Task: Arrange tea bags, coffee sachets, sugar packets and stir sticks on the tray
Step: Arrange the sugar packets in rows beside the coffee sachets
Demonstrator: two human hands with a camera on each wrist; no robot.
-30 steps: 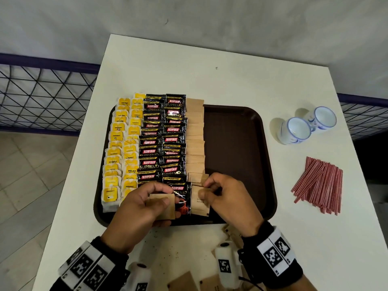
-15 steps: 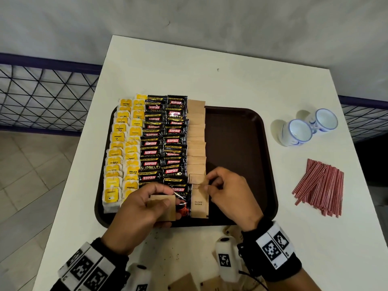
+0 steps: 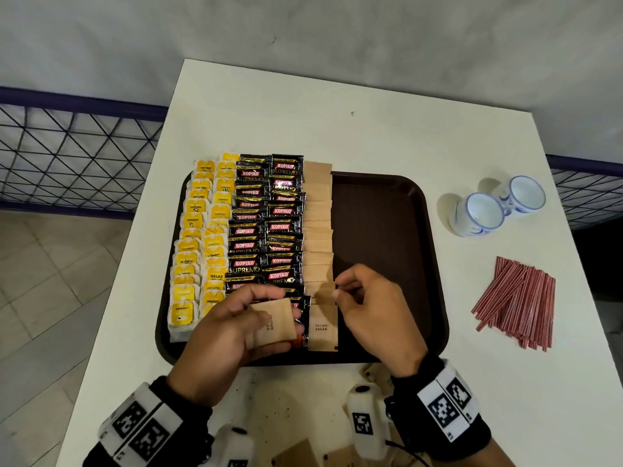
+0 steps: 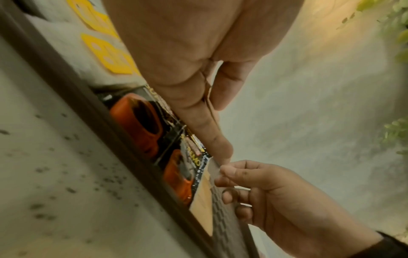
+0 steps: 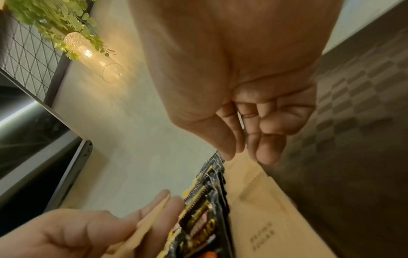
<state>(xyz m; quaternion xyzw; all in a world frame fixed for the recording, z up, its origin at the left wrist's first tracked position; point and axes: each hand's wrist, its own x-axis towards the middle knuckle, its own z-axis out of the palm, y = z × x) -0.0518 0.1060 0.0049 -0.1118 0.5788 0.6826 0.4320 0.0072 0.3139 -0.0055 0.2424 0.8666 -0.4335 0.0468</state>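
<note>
- Head view: the tray (image 3: 435, 257) is about half filled. Beyond the left hand (image 3: 222, 328) lie two columns of yellow tea bags (image 3: 199, 251) and two of black coffee sachets (image 3: 266, 227); straight ahead between the hands runs one column of brown sugar packets (image 3: 317, 230), its nearest packet lying between the two hands.
- The left hand holds a small stack of spare packets (image 3: 274, 321) between thumb and fingers, low over the tray's near edge. The right hand (image 3: 374, 318) has its fingers curled, thumb and forefinger at the right edge of the sugar column; whether they pinch paper here I cannot tell.
- Left to do, as I judge it: the spare packets, more loose ones on the table (image 3: 404, 106) by the wrists, and all the stir sticks (image 3: 519, 305), which lie off the tray well right of the right hand. Two cups (image 3: 499, 205) stand beyond them.
- Room: the tray floor beyond and right of the right hand is bare up to the rim, enough for another column and the sticks.
- Left wrist view: the left thumb and forefinger clamp thin brown paper; the right hand's fingertips (image 4: 227, 172) touch a packet's edge just inside the tray rim, beside the sachets.
- Right wrist view: the right thumb and forefinger nearly meet just above a sugar packet's serrated end, apparently not gripping it; bare textured tray lies to that hand's right.
</note>
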